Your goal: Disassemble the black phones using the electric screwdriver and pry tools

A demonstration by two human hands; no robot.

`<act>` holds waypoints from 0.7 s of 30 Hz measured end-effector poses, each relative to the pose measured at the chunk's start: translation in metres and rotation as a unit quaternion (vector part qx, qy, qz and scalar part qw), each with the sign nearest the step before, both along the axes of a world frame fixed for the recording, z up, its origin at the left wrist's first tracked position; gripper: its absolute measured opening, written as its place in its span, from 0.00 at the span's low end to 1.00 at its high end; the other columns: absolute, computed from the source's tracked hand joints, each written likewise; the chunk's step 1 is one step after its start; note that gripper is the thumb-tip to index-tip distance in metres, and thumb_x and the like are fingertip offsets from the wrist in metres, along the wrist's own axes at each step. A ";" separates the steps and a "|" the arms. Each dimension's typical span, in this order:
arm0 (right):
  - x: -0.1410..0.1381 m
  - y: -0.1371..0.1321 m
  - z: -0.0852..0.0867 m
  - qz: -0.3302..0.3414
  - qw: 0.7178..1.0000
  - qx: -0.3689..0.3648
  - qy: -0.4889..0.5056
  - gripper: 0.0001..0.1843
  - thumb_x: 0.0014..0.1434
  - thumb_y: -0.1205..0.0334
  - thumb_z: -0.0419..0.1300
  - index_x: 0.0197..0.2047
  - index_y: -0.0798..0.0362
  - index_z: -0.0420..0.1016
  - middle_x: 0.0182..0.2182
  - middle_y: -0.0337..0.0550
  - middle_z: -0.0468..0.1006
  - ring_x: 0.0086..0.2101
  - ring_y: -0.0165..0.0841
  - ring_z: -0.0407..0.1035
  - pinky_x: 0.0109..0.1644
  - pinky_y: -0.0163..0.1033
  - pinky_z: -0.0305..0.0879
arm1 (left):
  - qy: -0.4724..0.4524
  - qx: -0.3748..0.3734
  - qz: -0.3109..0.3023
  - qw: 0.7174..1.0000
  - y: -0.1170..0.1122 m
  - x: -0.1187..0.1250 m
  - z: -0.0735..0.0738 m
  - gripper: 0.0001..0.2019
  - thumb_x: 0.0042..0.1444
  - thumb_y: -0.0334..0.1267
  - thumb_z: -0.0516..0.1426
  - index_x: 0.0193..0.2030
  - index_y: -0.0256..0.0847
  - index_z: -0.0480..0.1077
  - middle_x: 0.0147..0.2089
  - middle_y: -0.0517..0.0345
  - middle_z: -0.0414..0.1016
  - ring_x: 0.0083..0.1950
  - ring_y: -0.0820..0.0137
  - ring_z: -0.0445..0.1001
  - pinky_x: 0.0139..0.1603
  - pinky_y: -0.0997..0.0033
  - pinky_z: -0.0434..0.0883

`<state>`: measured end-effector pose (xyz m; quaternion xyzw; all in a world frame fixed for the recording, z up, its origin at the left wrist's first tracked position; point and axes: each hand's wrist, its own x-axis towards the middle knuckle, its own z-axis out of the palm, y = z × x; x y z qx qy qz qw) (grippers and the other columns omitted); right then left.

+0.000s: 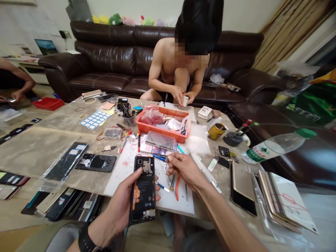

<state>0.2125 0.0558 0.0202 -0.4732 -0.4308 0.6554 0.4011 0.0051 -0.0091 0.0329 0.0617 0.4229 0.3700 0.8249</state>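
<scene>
My left hand [122, 199] is closed around a smartphone [144, 190] with its back cover off, so the battery, orange flex cables and metal shields show. Between the thumb and fingers of my right hand [185, 169] is a small blue screwdriver [159, 157], its tip pointing left, close to the phone's upper end. Beneath both hands lies a white work mat [183, 201] dotted with tiny dark bits. On it, close to my right hand, are orange-handled pliers [177, 189] and a blue-and-white pen-like tool [162, 187]. Another opened phone [97, 162] rests left of the mat.
An orange-red tray [162, 130] of bagged parts stands mid-table, behind a clear parts box [160, 140]. Stacked phones [280, 203] and a water bottle [278, 145] are at right. Across the table a person [181, 70] handles a small pale device; another person's arm [19, 75] shows far left.
</scene>
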 end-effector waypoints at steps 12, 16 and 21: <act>0.004 -0.010 0.012 0.008 0.989 0.077 -0.124 0.14 0.55 0.49 0.65 0.31 0.51 0.75 0.24 0.36 0.74 0.28 0.32 0.69 0.35 0.37 0.65 | -0.086 0.037 -0.056 0.994 -0.003 0.010 0.010 0.31 0.65 0.53 0.51 0.59 0.26 0.73 0.41 0.36 0.83 0.39 0.54 0.83 0.42 0.62 0.76; 0.007 -0.013 0.011 0.010 0.990 0.082 -0.110 0.13 0.55 0.49 0.65 0.33 0.51 0.77 0.26 0.37 0.77 0.30 0.33 0.71 0.37 0.38 0.66 | -0.104 0.048 -0.057 0.992 -0.005 0.014 0.007 0.29 0.65 0.53 0.51 0.58 0.29 0.74 0.44 0.37 0.83 0.41 0.55 0.83 0.49 0.57 0.76; 0.010 -0.015 0.012 -0.001 0.993 0.066 -0.093 0.14 0.52 0.49 0.66 0.36 0.49 0.81 0.26 0.39 0.81 0.31 0.36 0.75 0.39 0.41 0.71 | -0.094 0.046 -0.056 0.993 -0.006 0.017 0.008 0.27 0.65 0.52 0.51 0.55 0.30 0.75 0.43 0.37 0.83 0.41 0.56 0.83 0.51 0.56 0.76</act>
